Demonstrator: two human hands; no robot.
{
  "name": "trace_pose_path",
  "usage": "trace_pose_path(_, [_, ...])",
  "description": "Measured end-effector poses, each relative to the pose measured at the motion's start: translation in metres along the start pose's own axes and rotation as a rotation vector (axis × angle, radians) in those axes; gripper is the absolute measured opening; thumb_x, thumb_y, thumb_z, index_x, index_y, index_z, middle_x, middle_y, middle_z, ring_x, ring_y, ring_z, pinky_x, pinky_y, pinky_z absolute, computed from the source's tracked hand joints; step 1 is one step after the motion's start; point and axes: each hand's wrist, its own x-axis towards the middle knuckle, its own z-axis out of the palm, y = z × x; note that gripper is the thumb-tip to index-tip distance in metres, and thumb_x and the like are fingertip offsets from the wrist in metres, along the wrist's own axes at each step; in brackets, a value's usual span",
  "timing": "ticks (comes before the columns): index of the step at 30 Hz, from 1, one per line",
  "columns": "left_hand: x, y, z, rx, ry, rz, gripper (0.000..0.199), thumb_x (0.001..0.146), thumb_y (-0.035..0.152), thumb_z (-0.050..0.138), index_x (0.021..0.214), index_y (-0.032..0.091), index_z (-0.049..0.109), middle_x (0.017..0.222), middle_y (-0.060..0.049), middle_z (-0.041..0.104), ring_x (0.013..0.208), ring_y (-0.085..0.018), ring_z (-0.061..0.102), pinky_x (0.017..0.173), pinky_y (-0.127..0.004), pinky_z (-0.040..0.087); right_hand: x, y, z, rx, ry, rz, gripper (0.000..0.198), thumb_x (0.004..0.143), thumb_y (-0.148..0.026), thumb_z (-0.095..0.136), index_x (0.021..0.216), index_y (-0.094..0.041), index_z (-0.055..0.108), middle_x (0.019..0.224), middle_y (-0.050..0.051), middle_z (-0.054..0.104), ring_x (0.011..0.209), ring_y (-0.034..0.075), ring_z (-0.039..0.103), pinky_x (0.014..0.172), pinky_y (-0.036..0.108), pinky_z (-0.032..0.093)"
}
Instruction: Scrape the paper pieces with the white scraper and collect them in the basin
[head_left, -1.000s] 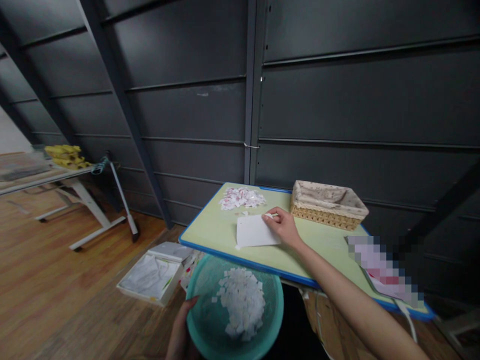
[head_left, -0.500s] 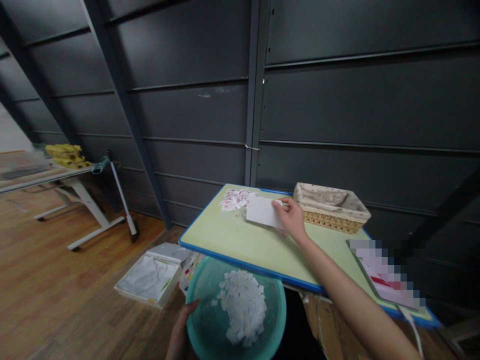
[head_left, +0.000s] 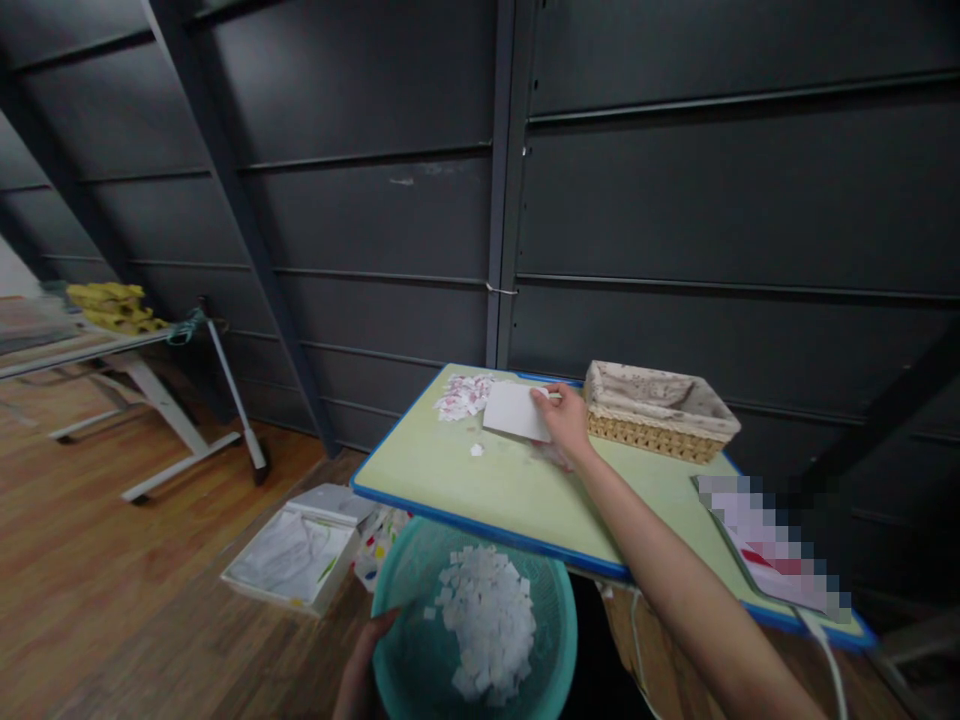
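In my right hand [head_left: 564,418] is a white card [head_left: 514,411], pinched at its right edge and held low over the yellow-green table top [head_left: 420,455]. Just left of the card lies a pile of small paper pieces [head_left: 461,396] with pinkish print. A few white scraps [head_left: 477,450] sit apart from the pile, nearer the front. My left hand [head_left: 369,640] grips the left rim of a teal plastic basket [head_left: 556,640], its fingers partly hidden. Many small white squares [head_left: 487,620] fill the basket's middle.
A lined wicker basket [head_left: 660,425] stands at the table's back right. A partly blurred flat item [head_left: 757,540] lies at the right end. On the floor to the left is an open white box [head_left: 292,555]. Another table [head_left: 112,350] carries yellow material [head_left: 116,305]. A dark panelled wall [head_left: 390,220] rises behind.
My right hand and the card have shifted slightly left, toward the pile. White scraps now show on the table in front of the card. My left hand still holds the basket rim.
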Motion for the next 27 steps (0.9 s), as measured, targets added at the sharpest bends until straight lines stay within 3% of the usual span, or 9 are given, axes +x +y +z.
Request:
trace_pose_path(5, [0.004,-0.003,-0.001,0.048,-0.005,0.082,0.068,0.071,0.024,0.069,0.132,0.003,0.049,0.077,-0.012,0.080,0.091,-0.035,0.071,0.090,-0.048,0.052,-0.006,0.000,-0.001,0.109,-0.084,0.019,0.038,0.072,-0.054,0.059,0.082,-0.018,0.062,0.068,0.007,0.070,0.062,0.023,0.063,0.051,0.027,0.040])
trace_pose_path(9, [0.006,-0.004,-0.001,0.058,-0.007,0.099,0.075,0.073,0.028,0.067,0.138,0.001,0.040,0.080,-0.014,0.080,0.095,-0.036,0.070,0.091,-0.049,0.051,-0.010,-0.003,-0.001,0.069,-0.142,-0.004,0.034,0.073,-0.050,0.060,0.082,-0.018,0.064,0.068,0.006,0.070,0.063,0.022,0.064,0.055,0.028,0.042])
trace_pose_path(16, [0.001,0.003,0.005,0.032,0.034,0.001,0.074,0.071,0.026,0.066,0.139,0.009,0.043,0.092,-0.016,0.079,0.098,-0.039,0.069,0.096,-0.055,0.047,-0.005,-0.003,-0.011,-0.055,-0.018,-0.076,0.032,0.076,-0.045,0.055,0.084,-0.016,0.068,0.074,0.009,0.071,0.068,0.023,0.064,0.062,0.031,0.044])
trace_pose_path(22, [-0.001,0.000,0.006,0.062,0.019,0.060,0.078,0.073,0.028,0.065,0.141,0.006,0.036,0.087,-0.015,0.080,0.094,-0.037,0.070,0.092,-0.053,0.050,-0.005,-0.004,-0.011,-0.012,-0.093,-0.076,0.031,0.073,-0.045,0.058,0.080,-0.017,0.068,0.070,0.007,0.071,0.066,0.022,0.063,0.058,0.030,0.043])
trace_pose_path(27, [0.000,0.003,0.007,0.075,0.071,0.058,0.073,0.073,0.024,0.065,0.140,0.011,0.040,0.089,-0.012,0.080,0.091,-0.035,0.072,0.091,-0.051,0.051,-0.002,-0.002,-0.011,0.021,-0.070,-0.066,0.031,0.073,-0.045,0.058,0.080,-0.016,0.068,0.072,0.008,0.071,0.066,0.023,0.064,0.059,0.030,0.044])
